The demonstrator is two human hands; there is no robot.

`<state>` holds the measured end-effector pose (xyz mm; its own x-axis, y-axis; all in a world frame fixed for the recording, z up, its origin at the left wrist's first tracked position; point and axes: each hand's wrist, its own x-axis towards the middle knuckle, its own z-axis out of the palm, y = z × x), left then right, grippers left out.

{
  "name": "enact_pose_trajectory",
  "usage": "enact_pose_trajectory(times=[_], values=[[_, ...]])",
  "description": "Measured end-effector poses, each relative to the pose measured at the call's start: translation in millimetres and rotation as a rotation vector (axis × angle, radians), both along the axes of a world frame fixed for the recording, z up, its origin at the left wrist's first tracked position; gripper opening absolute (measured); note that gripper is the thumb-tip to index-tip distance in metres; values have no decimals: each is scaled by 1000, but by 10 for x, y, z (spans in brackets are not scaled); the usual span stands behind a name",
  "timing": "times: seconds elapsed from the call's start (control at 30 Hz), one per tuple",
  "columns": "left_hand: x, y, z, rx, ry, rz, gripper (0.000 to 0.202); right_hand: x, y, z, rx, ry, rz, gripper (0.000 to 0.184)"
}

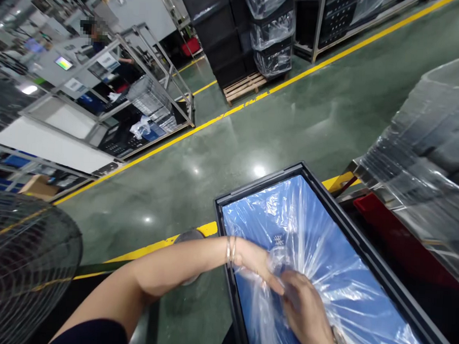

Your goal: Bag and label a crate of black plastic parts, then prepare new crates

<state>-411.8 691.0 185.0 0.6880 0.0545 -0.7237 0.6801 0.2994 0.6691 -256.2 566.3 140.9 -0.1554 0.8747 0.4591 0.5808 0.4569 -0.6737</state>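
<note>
A black plastic crate [366,249] stands low in front of me, lined with a clear plastic bag [324,257] over a blue sheet. My left hand [254,262], with thin bangles at the wrist, reaches across the crate's near corner and pinches a gathered bunch of the bag. My right hand [307,310], a watch on its wrist, lies just below it with fingers curled into the same bunched plastic. Both hands meet at the bag's twisted neck.
A wire fan guard [23,264] stands at the lower left. Yellow floor lines cross the green floor [292,119]. Wrapped black crates sit on a pallet [244,86] at the back, a wrapped stack [428,150] at the right, and a person works at metal racks [115,81] at the left.
</note>
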Motion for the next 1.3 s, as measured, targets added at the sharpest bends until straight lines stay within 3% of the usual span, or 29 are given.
enact_pose_trajectory(times=[0.1, 0.17, 0.23, 0.3, 0.37, 0.43, 0.5, 0.57, 0.67, 0.77, 0.83, 0.9, 0.93, 1.03, 1.1, 1.17, 1.3], values=[[71, -10, -36, -162, -68, -85, 49, -1, 59, 79, -49, -106, 61, 42], [115, -28, 8, -82, 34, -160, 44, -27, 93, 130, -82, -170, 89, 44], [132, -82, 114, 149, 240, -279, 39, -48, 122, 147, -125, -160, 51, 33], [103, -193, 253, 534, 355, -287, 38, -41, 154, 136, -217, -129, 5, 21], [34, -336, 380, 930, 266, -250, 32, 6, 196, 122, -347, -102, 16, 17], [-54, -456, 449, 1148, 110, -229, 29, 79, 244, 125, -474, -54, 121, 21], [-140, -501, 435, 1044, 70, -151, 31, 155, 284, 143, -562, 42, 248, 22], [-215, -468, 349, 702, 100, 89, 28, 209, 298, 158, -615, 162, 330, 19], [-308, -367, 166, 193, 80, 405, 33, 209, 278, 150, -617, 233, 341, 24], [-364, -330, 47, 20, 68, 512, 42, 99, 259, 123, -499, 149, 301, 41], [-368, -344, 50, 54, 71, 486, 37, -2, 263, 123, -403, 68, 280, 33], [-353, -362, 117, 211, 89, 364, 33, -78, 270, 149, -335, 9, 251, 15], [-346, -366, 163, 352, 111, 289, 36, -94, 268, 167, -306, -12, 226, 18], [-360, -356, 252, 946, 239, 50, 48, -27, 207, 188, -190, -84, 102, 17], [-412, -343, 197, 1273, 339, -91, 49, 92, 114, 123, -105, -150, -2, 11], [-482, -345, 42, 1392, 402, -189, 46, 228, -13, -13, -55, -219, -64, 14], [-582, -425, -312, 1393, 454, -206, 41, 401, -265, -288, -48, -324, -68, 15]])
